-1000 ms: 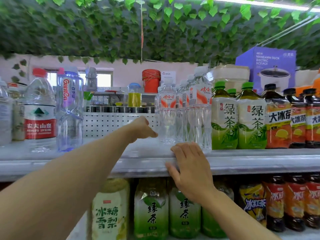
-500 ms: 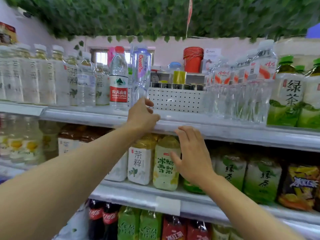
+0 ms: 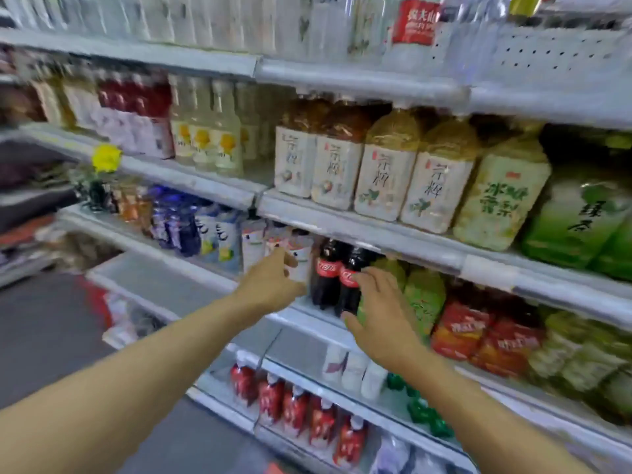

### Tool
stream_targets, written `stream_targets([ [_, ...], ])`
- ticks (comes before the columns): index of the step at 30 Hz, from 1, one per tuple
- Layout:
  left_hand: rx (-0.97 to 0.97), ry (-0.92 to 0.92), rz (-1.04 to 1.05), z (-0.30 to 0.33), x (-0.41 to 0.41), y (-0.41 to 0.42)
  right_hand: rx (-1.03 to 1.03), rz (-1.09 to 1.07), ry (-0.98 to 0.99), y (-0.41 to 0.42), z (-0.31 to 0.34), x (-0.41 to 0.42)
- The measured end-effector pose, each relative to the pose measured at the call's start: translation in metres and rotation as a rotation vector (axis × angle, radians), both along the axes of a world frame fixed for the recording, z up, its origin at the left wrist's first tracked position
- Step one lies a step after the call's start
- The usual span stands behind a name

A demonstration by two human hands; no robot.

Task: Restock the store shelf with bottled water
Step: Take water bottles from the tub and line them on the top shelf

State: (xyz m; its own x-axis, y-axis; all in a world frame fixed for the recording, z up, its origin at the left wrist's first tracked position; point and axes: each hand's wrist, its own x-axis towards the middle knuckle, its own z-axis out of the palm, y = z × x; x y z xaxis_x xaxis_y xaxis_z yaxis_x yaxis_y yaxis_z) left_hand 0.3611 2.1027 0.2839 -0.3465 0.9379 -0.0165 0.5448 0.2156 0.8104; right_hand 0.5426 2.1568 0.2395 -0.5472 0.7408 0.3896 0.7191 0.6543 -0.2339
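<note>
So the whole frame is pretty motion-blurred, worth keeping in mind. Neither hand is holding anything. The left hand (image 3: 273, 282) is seen in front of the white-labelled bottles just left of the cola bottles (image 3: 337, 278), its fingers loosely curled and a little apart, clamped on nothing. The right hand (image 3: 379, 313) is spread in front of the lower part of the cola bottles, fingers apart; whether they actually touch the plastic can't be told through the blur.

The bottled water (image 3: 410, 29) is found well above the cola bottles, on the top shelf (image 3: 359, 77), with a red label showing on one bottle and a row of clear ones (image 3: 205, 18) stretching off to its left. All of them are stood upright, long axis vertical; the caps are cut off by the top of the frame, so presumably caps up.

Handling-wise, a full water bottle is probably reasonably heavy for its size, and the thin clear plastic likely gives a bit when squeezed and can be slippery. It's best gripped around the middle, at the label, with the whole hand, not pinched at the cap. No loose stock to load is visible here, so more water probably needs fetching.
</note>
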Motion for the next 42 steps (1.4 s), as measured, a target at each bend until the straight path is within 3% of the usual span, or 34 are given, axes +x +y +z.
stream_targets([
  [5,-0.213,0.024,0.054,-0.084,-0.051,-0.05,-0.243,0.068,-0.065,-0.038,-0.075,-0.044],
  [18,-0.5,0.012,0.201,-0.289,-0.095,-0.15,-0.507,0.232,-0.217,-0.102,-0.258,-0.095],
  [29,-0.592,-0.043,0.365,-0.474,-0.089,-0.206,-0.711,0.295,-0.379,-0.12,-0.445,-0.105],
  [42,-0.637,-0.027,0.392,-0.696,-0.087,-0.209,-0.867,0.27,-0.385,-0.134,-0.694,-0.135],
])
